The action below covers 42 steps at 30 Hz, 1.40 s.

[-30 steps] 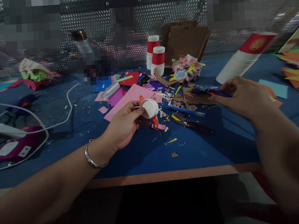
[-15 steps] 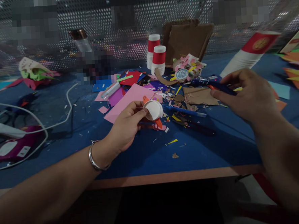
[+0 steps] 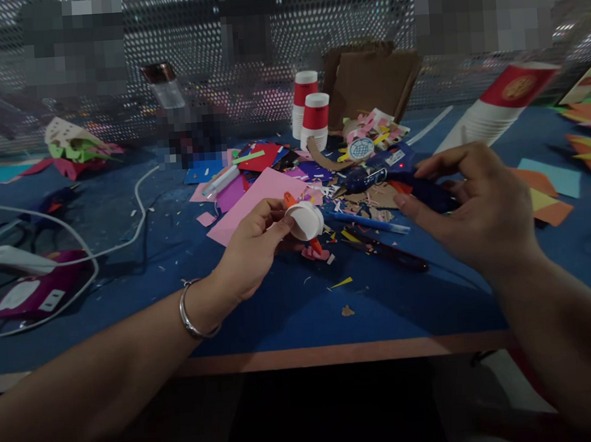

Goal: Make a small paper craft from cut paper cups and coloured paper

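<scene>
My left hand (image 3: 250,247) pinches a small white paper cup (image 3: 305,220) with orange paper pieces stuck to it, its base turned toward me, just above the blue table (image 3: 281,315). My right hand (image 3: 475,207) is wrapped round a dark blue glue gun (image 3: 387,172) with an orange trigger. The gun is lifted off the table, its nozzle pointing left toward the cup. A silver bangle sits on my left wrist.
Coloured paper scraps and a pink sheet (image 3: 258,196) litter the table's middle. A blue pen (image 3: 370,223) and dark scissors (image 3: 392,252) lie below the gun. Red-and-white cups (image 3: 314,116), cardboard (image 3: 371,79), a tipped cup stack (image 3: 499,105) and white cables (image 3: 76,241) surround them. A mesh wall stands behind.
My right hand has picked the glue gun up from the table and carried it left toward the cup. The left hand with the cup has shifted slightly right.
</scene>
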Each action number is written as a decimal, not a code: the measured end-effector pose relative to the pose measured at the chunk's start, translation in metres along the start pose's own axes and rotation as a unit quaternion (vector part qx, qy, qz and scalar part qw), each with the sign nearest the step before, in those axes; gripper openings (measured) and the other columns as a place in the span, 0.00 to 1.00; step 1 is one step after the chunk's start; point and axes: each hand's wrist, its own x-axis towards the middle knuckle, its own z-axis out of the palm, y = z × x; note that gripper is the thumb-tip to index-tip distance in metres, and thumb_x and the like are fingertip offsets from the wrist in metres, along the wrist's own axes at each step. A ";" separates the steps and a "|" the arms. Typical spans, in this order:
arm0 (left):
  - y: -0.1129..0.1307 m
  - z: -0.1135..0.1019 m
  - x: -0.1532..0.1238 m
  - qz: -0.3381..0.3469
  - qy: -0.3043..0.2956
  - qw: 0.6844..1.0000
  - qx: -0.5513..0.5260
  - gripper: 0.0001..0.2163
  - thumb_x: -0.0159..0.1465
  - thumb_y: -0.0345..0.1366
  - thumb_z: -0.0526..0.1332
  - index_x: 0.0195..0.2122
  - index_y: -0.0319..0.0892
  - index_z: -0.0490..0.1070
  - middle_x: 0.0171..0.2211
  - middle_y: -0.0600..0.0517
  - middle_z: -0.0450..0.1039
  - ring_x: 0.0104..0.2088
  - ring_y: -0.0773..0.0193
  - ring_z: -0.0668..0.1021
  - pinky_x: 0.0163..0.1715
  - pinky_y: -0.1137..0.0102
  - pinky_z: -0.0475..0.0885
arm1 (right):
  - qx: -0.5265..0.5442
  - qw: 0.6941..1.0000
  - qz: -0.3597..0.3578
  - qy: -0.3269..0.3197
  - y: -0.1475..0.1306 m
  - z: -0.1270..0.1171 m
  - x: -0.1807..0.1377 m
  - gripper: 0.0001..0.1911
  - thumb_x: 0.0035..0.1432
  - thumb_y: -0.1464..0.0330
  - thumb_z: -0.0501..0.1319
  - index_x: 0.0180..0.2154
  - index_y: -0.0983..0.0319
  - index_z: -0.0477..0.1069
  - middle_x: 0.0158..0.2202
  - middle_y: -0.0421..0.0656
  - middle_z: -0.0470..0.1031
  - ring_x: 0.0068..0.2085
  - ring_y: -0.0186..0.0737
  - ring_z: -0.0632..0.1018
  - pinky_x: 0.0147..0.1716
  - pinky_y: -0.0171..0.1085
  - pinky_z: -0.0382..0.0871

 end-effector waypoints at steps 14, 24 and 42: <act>0.001 0.003 -0.001 0.003 -0.019 1.000 0.018 0.04 0.65 0.30 0.67 0.40 0.41 0.74 0.37 0.52 0.75 0.35 0.65 0.78 0.32 0.70 0.79 | -0.013 0.999 -0.035 -0.004 -0.008 -0.001 -0.004 0.13 0.58 0.58 0.68 0.40 0.55 0.68 0.42 0.44 0.79 0.45 0.52 0.82 0.43 0.49 0.76; -0.001 0.001 0.000 0.007 -0.022 0.999 0.028 0.04 0.66 0.29 0.65 0.41 0.41 0.74 0.38 0.52 0.75 0.35 0.65 0.78 0.33 0.70 0.79 | -0.014 0.999 -0.053 -0.002 -0.010 0.000 -0.001 0.10 0.58 0.61 0.67 0.37 0.55 0.68 0.39 0.44 0.78 0.44 0.53 0.82 0.44 0.50 0.77; -0.002 0.001 0.000 0.012 -0.026 0.999 0.024 0.03 0.66 0.26 0.63 0.40 0.39 0.72 0.35 0.54 0.75 0.33 0.69 0.79 0.31 0.73 0.80 | -0.019 0.996 -0.091 0.018 0.002 0.005 -0.002 0.12 0.57 0.62 0.69 0.36 0.57 0.68 0.36 0.43 0.77 0.41 0.52 0.82 0.40 0.49 0.76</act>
